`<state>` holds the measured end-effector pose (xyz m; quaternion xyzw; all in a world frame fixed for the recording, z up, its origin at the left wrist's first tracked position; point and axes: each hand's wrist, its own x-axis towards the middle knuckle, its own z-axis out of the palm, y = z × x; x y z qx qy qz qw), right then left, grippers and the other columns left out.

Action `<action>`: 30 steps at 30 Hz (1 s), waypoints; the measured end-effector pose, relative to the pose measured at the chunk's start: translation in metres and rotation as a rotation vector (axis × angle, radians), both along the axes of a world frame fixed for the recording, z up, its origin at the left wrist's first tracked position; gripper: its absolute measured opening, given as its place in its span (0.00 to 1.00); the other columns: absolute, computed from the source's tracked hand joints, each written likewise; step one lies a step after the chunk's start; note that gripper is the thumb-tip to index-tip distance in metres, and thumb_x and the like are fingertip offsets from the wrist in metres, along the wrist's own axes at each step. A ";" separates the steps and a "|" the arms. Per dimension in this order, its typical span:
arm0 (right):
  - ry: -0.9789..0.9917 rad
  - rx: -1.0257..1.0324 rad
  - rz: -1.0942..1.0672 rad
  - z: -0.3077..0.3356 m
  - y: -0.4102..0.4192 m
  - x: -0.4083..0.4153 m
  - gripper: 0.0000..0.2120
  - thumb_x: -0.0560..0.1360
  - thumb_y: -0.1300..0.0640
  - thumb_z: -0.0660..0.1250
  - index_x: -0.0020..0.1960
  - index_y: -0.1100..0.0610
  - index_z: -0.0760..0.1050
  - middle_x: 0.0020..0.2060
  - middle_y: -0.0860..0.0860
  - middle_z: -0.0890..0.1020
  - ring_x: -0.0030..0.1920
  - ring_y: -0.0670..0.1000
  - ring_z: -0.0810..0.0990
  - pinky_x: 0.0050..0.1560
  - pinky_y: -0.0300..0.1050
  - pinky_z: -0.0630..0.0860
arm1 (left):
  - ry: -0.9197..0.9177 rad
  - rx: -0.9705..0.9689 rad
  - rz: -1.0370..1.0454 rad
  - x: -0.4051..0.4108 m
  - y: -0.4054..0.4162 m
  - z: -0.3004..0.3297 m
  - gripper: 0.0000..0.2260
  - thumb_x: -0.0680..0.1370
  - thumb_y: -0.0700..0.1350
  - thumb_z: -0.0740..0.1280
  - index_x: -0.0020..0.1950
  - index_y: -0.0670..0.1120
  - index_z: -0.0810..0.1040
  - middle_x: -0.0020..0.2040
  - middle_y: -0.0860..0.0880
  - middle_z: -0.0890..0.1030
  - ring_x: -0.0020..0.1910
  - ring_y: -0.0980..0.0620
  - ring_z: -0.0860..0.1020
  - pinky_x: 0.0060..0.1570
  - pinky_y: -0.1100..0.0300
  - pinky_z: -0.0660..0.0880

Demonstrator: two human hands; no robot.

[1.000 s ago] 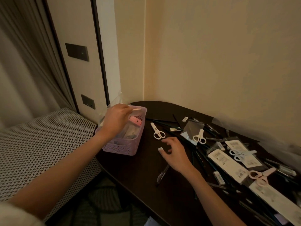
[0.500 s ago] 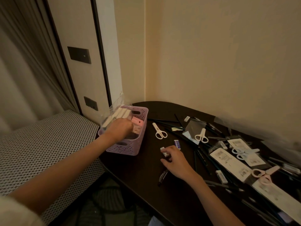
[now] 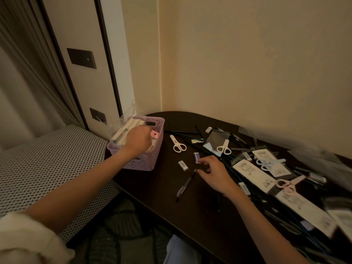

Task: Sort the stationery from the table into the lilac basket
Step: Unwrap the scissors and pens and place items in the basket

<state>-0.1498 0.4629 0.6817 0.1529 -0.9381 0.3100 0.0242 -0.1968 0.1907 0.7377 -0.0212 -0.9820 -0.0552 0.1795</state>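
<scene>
The left hand reaches down into the basket, its fingers hidden, so its grip cannot be told; right of the basket, the right hand hovers with loose, spread fingers over the table, fingertips at a small eraser; another eraser, a pen and white scissors lie nearby; a pink item sits inside the basket.

Both forearms were bare from elbow to wrist. A cream-white sleeve, soft and thick in look, sat bunched in folds on the left arm at about eight o'clock in the head view. The left hand and the right hand carried no rings, watch or gloves that could be made out. At six o'clock a patch of pale blue fabric, seemingly trousers, showed.
</scene>
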 end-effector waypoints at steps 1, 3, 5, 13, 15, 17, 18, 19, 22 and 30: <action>-0.003 0.002 -0.019 0.001 0.006 0.001 0.19 0.76 0.56 0.68 0.66 0.52 0.72 0.63 0.49 0.72 0.62 0.46 0.72 0.62 0.46 0.74 | 0.068 0.038 -0.018 0.001 0.007 -0.001 0.10 0.78 0.39 0.62 0.57 0.41 0.79 0.49 0.43 0.82 0.44 0.47 0.80 0.41 0.56 0.76; -0.009 -0.001 -0.062 0.001 0.018 0.003 0.21 0.76 0.56 0.69 0.68 0.53 0.70 0.63 0.50 0.72 0.62 0.47 0.73 0.62 0.46 0.74 | 0.144 0.065 -0.100 0.003 0.025 -0.002 0.10 0.79 0.41 0.62 0.58 0.41 0.78 0.52 0.43 0.82 0.50 0.47 0.80 0.45 0.56 0.76; -0.011 -0.026 -0.109 0.003 0.031 0.006 0.25 0.76 0.55 0.69 0.71 0.54 0.66 0.64 0.51 0.72 0.64 0.49 0.72 0.63 0.47 0.73 | 0.138 0.017 -0.229 0.001 0.046 -0.003 0.15 0.78 0.43 0.64 0.65 0.43 0.75 0.59 0.44 0.79 0.58 0.48 0.77 0.56 0.54 0.75; 0.061 -0.122 -0.253 0.002 0.078 0.009 0.40 0.74 0.51 0.71 0.77 0.57 0.52 0.69 0.54 0.70 0.69 0.52 0.69 0.65 0.43 0.66 | -0.068 -0.266 -0.535 -0.035 0.148 -0.035 0.25 0.76 0.49 0.69 0.72 0.48 0.68 0.68 0.46 0.71 0.67 0.46 0.69 0.65 0.51 0.67; 0.055 -0.075 -0.254 0.000 0.088 -0.001 0.39 0.75 0.51 0.70 0.77 0.57 0.53 0.71 0.55 0.68 0.70 0.53 0.67 0.68 0.46 0.65 | -0.098 -0.278 -0.546 -0.045 0.166 -0.044 0.23 0.77 0.48 0.68 0.71 0.48 0.69 0.68 0.46 0.71 0.67 0.46 0.69 0.64 0.51 0.67; 0.053 -0.020 -0.232 0.000 0.095 -0.013 0.35 0.75 0.54 0.69 0.76 0.57 0.55 0.71 0.55 0.67 0.71 0.54 0.65 0.69 0.47 0.64 | -0.111 -0.270 -0.542 -0.051 0.177 -0.052 0.20 0.77 0.47 0.67 0.69 0.47 0.71 0.66 0.46 0.73 0.65 0.45 0.70 0.62 0.51 0.68; 0.060 0.014 -0.215 -0.001 0.098 -0.020 0.33 0.76 0.55 0.69 0.75 0.57 0.58 0.70 0.56 0.68 0.71 0.55 0.65 0.69 0.47 0.63 | -0.111 -0.259 -0.533 -0.053 0.180 -0.056 0.19 0.78 0.46 0.65 0.68 0.47 0.71 0.65 0.46 0.73 0.64 0.45 0.70 0.62 0.51 0.68; 0.070 0.049 -0.197 0.000 0.100 -0.028 0.31 0.76 0.56 0.68 0.74 0.56 0.60 0.69 0.56 0.68 0.70 0.56 0.65 0.69 0.48 0.63 | -0.111 -0.251 -0.525 -0.055 0.182 -0.060 0.18 0.78 0.44 0.64 0.68 0.47 0.72 0.64 0.45 0.73 0.64 0.45 0.70 0.61 0.52 0.68; 0.105 0.174 -0.137 0.002 0.102 -0.057 0.27 0.76 0.59 0.66 0.73 0.54 0.63 0.65 0.58 0.70 0.66 0.59 0.68 0.66 0.51 0.67 | -0.084 -0.233 -0.508 -0.060 0.185 -0.068 0.17 0.75 0.39 0.63 0.65 0.44 0.74 0.64 0.45 0.73 0.64 0.45 0.70 0.61 0.52 0.67; 0.140 0.554 -0.044 0.001 0.080 -0.114 0.20 0.74 0.58 0.65 0.65 0.57 0.70 0.61 0.59 0.73 0.62 0.60 0.70 0.60 0.52 0.69 | 0.011 -0.121 -0.487 -0.075 0.180 -0.079 0.11 0.75 0.38 0.64 0.55 0.45 0.81 0.57 0.46 0.79 0.61 0.47 0.72 0.60 0.54 0.67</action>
